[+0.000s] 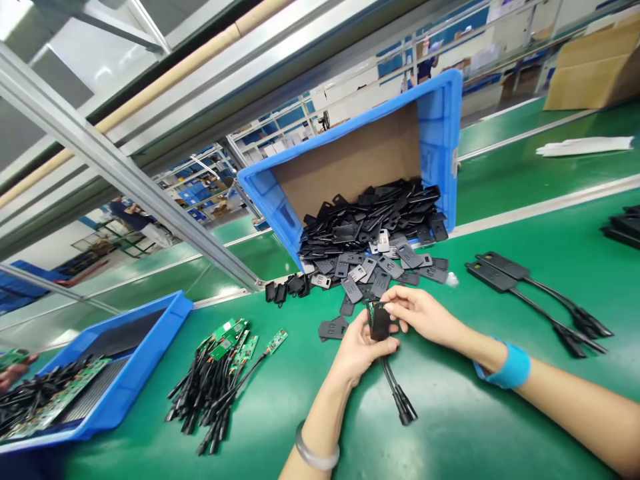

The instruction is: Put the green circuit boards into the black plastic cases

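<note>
Upright between my hands is a black plastic case (380,323). A green circuit board shows along its left edge, and a short black cable pair (397,400) hangs from its bottom. My left hand (356,348) wraps round the case from the left and below. At the top right edge, the fingers of my right hand (417,313) pinch the same case; how they meet it is partly hidden. Loose black covers (353,289) lie just beyond my hands, spilling from a tilted blue bin (455,153). Two cased units with cables (493,275) rest to the right.
Left of my hands lies a pile of circuit boards with black cables (210,380). A blue tray (135,380) holds more boards, with another person's hand (15,373) beside it. A metal frame post (165,207) slants across the left. A white glove (585,147) lies at the back right.
</note>
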Demonstrator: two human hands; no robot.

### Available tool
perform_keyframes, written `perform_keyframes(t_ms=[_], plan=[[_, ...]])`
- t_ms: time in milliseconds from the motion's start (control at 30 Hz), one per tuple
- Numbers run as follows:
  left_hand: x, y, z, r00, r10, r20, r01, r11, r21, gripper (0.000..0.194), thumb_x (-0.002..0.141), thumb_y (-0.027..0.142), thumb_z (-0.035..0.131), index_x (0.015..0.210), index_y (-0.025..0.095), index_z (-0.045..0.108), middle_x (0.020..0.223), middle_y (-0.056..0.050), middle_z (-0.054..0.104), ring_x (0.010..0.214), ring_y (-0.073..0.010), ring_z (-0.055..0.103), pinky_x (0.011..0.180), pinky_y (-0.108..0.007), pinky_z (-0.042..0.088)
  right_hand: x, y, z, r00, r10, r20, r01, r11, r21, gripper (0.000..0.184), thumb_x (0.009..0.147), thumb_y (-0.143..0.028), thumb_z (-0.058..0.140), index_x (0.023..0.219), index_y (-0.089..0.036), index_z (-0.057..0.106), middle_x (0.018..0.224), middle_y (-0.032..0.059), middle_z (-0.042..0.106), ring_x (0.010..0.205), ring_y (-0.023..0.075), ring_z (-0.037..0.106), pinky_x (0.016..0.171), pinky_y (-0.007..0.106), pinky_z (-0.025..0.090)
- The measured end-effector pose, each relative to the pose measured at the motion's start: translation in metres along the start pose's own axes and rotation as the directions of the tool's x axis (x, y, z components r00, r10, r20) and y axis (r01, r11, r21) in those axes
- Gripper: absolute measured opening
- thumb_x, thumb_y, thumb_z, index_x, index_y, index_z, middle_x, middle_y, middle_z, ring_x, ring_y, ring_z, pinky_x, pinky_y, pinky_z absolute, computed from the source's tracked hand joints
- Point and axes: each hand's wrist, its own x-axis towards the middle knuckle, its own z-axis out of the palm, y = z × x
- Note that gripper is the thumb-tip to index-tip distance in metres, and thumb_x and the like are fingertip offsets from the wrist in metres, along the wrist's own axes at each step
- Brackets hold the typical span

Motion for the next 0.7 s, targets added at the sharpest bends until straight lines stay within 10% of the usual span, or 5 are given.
perform_keyframes(t_ms=[533,700], plan=[[0.0,0.0,0.004,1.0,0.023,-0.019,-0.021,0.994,0.104,0.048,0.066,0.022,0.074,0.108,0.017,0.053,0.088,-0.007,0.067,0.064,-0.0112,0.063,0.055,-0.019,0.049,0.003,0.012,0.001,0.985,0.002,-0.175,0.001,1.0,0.021,0.028,0.074,-0.04,0.063,0.084,-0.017,0.052,0.07,-0.0017,0.055,0.058,0.0118,0.057,0.049,0.023,0.047],[0.002,-0.003,0.004,0.998,0.055,-0.037,-0.046,0.978,0.204,0.047,0.072,0.026,0.068,0.115,0.018,0.051,0.093,-0.008,0.066,0.072,-0.0152,0.067,0.057,-0.021,0.051,0.001,0.008,0.004,0.994,0.11,-0.019,-0.107,0.987,0.122,0.034,0.082,-0.05,0.05,0.091,-0.017,0.052,0.071,-0.002,0.053,0.054,0.0088,0.05,0.048,0.021,0.041]])
